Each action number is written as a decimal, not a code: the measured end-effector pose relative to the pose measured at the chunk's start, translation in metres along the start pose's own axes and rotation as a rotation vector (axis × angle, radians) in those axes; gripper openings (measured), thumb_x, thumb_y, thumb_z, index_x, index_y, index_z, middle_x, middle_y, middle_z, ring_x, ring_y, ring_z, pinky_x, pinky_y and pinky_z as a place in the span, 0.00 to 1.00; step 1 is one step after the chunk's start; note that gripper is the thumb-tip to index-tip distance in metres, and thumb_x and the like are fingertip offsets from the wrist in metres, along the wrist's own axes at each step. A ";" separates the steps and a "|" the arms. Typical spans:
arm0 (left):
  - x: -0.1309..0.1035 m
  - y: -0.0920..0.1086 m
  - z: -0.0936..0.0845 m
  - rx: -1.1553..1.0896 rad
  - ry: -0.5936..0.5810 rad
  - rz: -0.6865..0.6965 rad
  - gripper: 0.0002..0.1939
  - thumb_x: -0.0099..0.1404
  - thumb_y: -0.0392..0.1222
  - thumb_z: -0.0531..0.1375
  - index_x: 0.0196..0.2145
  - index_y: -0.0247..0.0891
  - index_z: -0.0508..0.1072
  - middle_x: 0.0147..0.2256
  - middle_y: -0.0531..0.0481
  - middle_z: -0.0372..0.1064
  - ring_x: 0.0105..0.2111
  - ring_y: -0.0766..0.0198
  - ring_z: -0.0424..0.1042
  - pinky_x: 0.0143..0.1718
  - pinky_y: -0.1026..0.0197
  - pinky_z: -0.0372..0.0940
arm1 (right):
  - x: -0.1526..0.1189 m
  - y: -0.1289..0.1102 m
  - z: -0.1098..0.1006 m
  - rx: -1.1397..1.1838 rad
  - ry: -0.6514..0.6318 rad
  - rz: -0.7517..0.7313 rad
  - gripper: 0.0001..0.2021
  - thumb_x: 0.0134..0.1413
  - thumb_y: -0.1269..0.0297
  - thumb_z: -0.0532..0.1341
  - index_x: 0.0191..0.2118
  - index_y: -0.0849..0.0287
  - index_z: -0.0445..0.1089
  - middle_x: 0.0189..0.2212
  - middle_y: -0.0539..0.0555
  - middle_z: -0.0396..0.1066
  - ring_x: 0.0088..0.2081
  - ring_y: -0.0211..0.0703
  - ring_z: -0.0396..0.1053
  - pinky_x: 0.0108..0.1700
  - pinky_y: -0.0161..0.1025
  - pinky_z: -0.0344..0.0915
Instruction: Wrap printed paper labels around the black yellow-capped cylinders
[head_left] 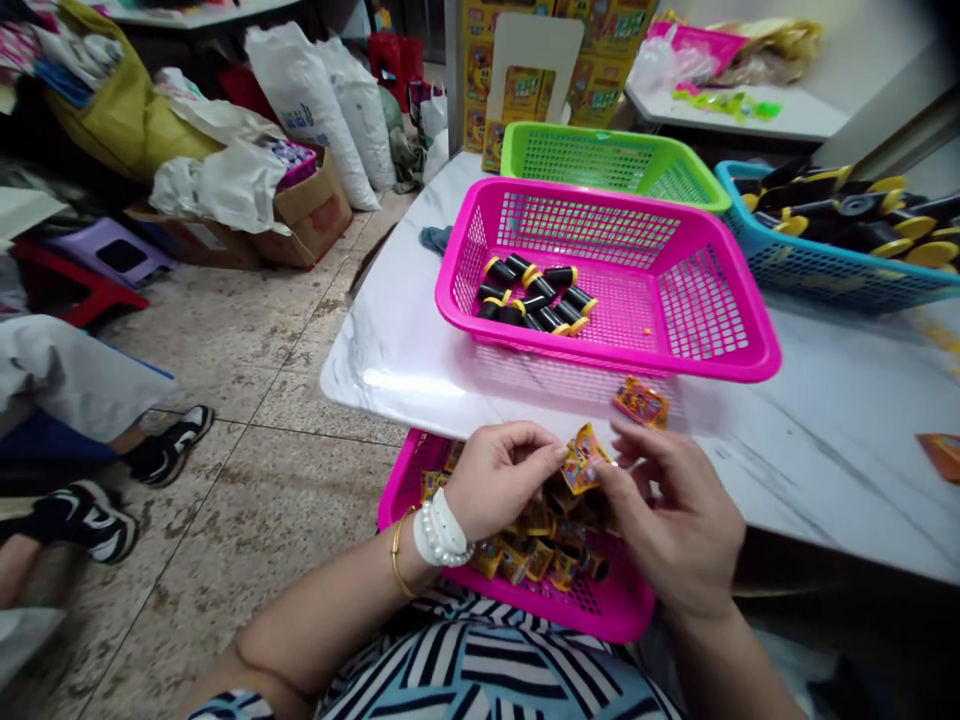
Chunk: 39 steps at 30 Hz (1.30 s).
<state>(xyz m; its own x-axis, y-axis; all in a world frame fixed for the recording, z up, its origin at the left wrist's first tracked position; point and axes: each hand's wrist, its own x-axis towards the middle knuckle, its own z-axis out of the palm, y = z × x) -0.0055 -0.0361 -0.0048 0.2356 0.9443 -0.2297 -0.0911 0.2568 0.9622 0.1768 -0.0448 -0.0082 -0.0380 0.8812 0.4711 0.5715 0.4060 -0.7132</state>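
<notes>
Between my two hands is a small orange-yellow printed label (583, 462). My left hand (510, 468), with a white bracelet at the wrist, pinches its left edge between thumb and forefinger. My right hand (671, 510) has its thumb against the label's right side, the other fingers curled. Below them, a pink basket (592, 612) on my lap holds several small tubes wrapped in similar printing (540, 558). More orange printed labels (642, 402) lie on the table just beyond my right hand. In front stands a larger pink basket (697, 290) with several black tubes with yellow ends (536, 290).
A green basket (615, 150) stands behind the larger pink one. At the right, a blue basket (847, 265) is full of black and yellow pieces. Yellow printed boxes (555, 70) are stacked behind. White sacks (315, 110) and a cardboard box (315, 215) stand on the floor, left; another person's shoes (176, 445) show there.
</notes>
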 end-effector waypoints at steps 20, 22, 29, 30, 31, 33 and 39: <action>-0.030 0.001 0.008 0.254 0.432 0.512 0.07 0.66 0.43 0.67 0.34 0.35 0.81 0.27 0.48 0.73 0.24 0.67 0.69 0.25 0.64 0.64 | -0.004 -0.009 0.019 0.070 -0.053 0.209 0.22 0.67 0.56 0.60 0.20 0.58 0.65 0.15 0.45 0.59 0.18 0.32 0.56 0.21 0.31 0.55; -0.028 -0.002 0.009 0.244 0.456 0.501 0.06 0.63 0.41 0.69 0.34 0.35 0.81 0.27 0.49 0.72 0.23 0.68 0.68 0.25 0.65 0.63 | -0.006 -0.010 0.019 0.071 -0.044 0.186 0.22 0.67 0.58 0.60 0.20 0.58 0.64 0.15 0.44 0.57 0.18 0.32 0.55 0.21 0.31 0.54; -0.031 -0.012 0.010 0.319 0.493 0.534 0.06 0.62 0.38 0.70 0.29 0.34 0.79 0.25 0.50 0.71 0.23 0.69 0.67 0.26 0.66 0.63 | -0.012 -0.008 0.027 0.055 -0.057 0.100 0.21 0.67 0.62 0.61 0.21 0.58 0.61 0.17 0.44 0.55 0.20 0.31 0.54 0.24 0.32 0.54; -0.032 -0.013 0.009 0.341 0.510 0.553 0.07 0.63 0.38 0.69 0.29 0.34 0.79 0.25 0.50 0.71 0.24 0.69 0.68 0.27 0.65 0.63 | -0.012 -0.008 0.028 0.049 -0.052 0.106 0.21 0.67 0.61 0.61 0.21 0.58 0.62 0.17 0.44 0.55 0.20 0.31 0.54 0.24 0.32 0.54; -0.032 -0.014 0.008 0.358 0.522 0.563 0.07 0.64 0.37 0.68 0.29 0.35 0.79 0.25 0.50 0.72 0.24 0.68 0.69 0.28 0.65 0.64 | -0.011 -0.009 0.029 0.058 -0.061 0.125 0.20 0.66 0.61 0.61 0.22 0.59 0.64 0.18 0.45 0.57 0.20 0.32 0.55 0.24 0.32 0.55; -0.031 -0.015 0.004 0.375 0.534 0.553 0.08 0.65 0.36 0.67 0.28 0.35 0.78 0.24 0.50 0.72 0.25 0.68 0.69 0.28 0.64 0.64 | -0.009 -0.010 0.029 0.130 -0.118 0.199 0.15 0.65 0.59 0.62 0.28 0.59 0.70 0.20 0.46 0.64 0.21 0.34 0.61 0.25 0.32 0.60; -0.027 -0.009 -0.002 0.366 0.550 0.557 0.09 0.69 0.38 0.63 0.30 0.35 0.78 0.26 0.50 0.72 0.26 0.67 0.69 0.28 0.64 0.63 | -0.004 -0.008 0.025 0.169 -0.079 0.255 0.11 0.63 0.58 0.64 0.31 0.58 0.74 0.22 0.48 0.71 0.23 0.36 0.66 0.26 0.32 0.65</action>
<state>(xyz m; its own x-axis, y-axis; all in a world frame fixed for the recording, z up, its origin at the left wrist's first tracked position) -0.0132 -0.0631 -0.0081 -0.2617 0.9025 0.3421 0.2853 -0.2663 0.9207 0.1521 -0.0458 -0.0177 0.0216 0.9733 0.2284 0.4264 0.1977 -0.8827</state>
